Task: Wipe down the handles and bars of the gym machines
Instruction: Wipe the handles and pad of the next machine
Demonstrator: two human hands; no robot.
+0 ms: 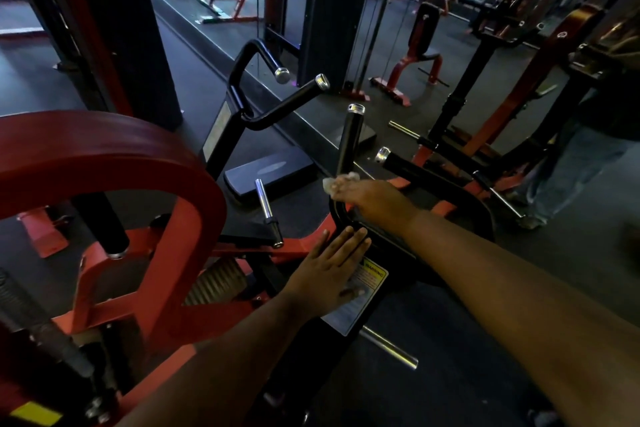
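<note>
While both forearms reach forward from the bottom of the head view, the right hand (372, 203) is closed around a crumpled white cloth (341, 181), pressing it against the base of an upright black handle (349, 140) with a chrome end cap. This handle serves as the landmark. Just right of it, a second black handle (412, 166) angles away, its chrome cap pointing left. Directly below the landmark, the bent black bar (341, 218) joining the handles passes under the right wrist, which is extended and slightly raised. The left hand (330, 269) lies flat, fingers straight and together (gripping nothing), palm down on the black frame below that bar, partly covering a warning label (362, 295). Left of the landmark stands a chrome peg (265, 203), and farther left a broad red curved frame (114, 166). Above-left, another pair of black handles (273, 94) rises. At far right, well apart, a person's legs (568, 170) are visible.
</note>
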